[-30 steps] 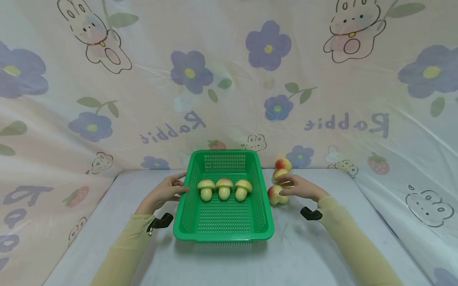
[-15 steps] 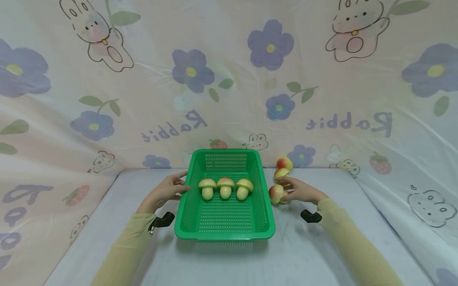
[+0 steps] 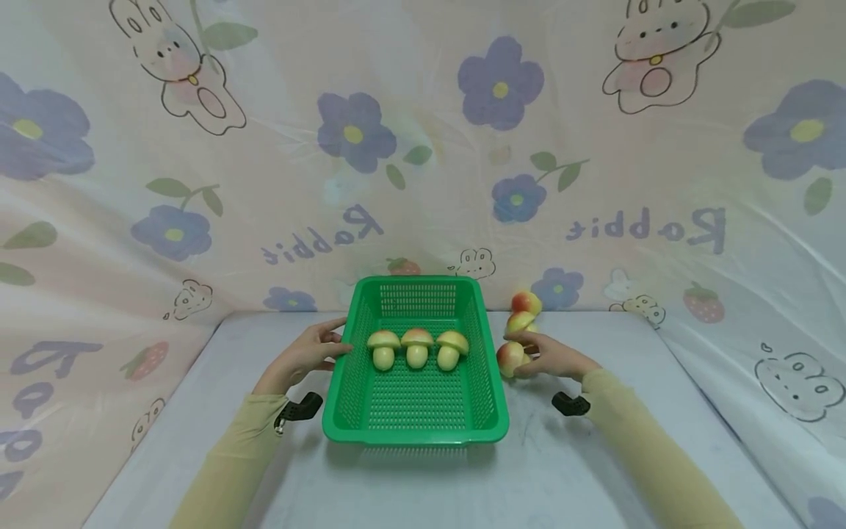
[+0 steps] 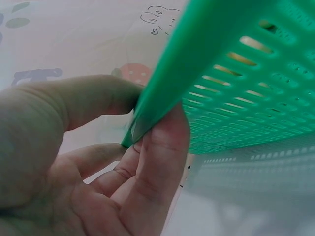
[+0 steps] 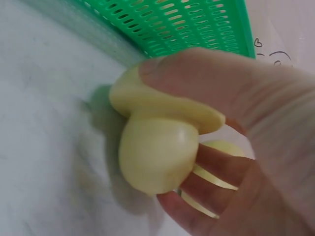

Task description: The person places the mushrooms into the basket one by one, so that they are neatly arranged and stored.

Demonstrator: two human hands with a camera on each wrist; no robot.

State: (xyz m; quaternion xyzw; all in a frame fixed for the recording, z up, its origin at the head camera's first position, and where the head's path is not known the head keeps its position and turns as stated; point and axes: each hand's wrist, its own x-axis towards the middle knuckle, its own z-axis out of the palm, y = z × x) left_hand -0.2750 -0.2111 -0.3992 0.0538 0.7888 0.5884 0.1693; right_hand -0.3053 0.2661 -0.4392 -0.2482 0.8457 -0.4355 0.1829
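A green plastic basket (image 3: 416, 433) stands mid-table with three toy mushrooms in a row inside: left (image 3: 383, 349), middle (image 3: 417, 347) and right (image 3: 452, 349). My left hand (image 3: 305, 356) pinches the basket's left rim between thumb and fingers, as the left wrist view shows. Right of the basket, my right hand (image 3: 551, 356) holds another toy mushroom (image 5: 157, 147) with a reddish-yellow cap. In the right wrist view my thumb lies over its cap and the fingers curl round behind the stem; the mushroom seems low over or on the table.
Behind my right hand lie two more toy mushrooms, a yellow-capped one (image 3: 520, 321) and a redder one (image 3: 526, 302) near the back curtain (image 3: 423, 184). A white cloth covers the table (image 3: 423, 492).
My right hand has moved slightly left and down, and its thumb and fingers have come round the nearest mushroom beside the basket. The left hand stays on the rim.
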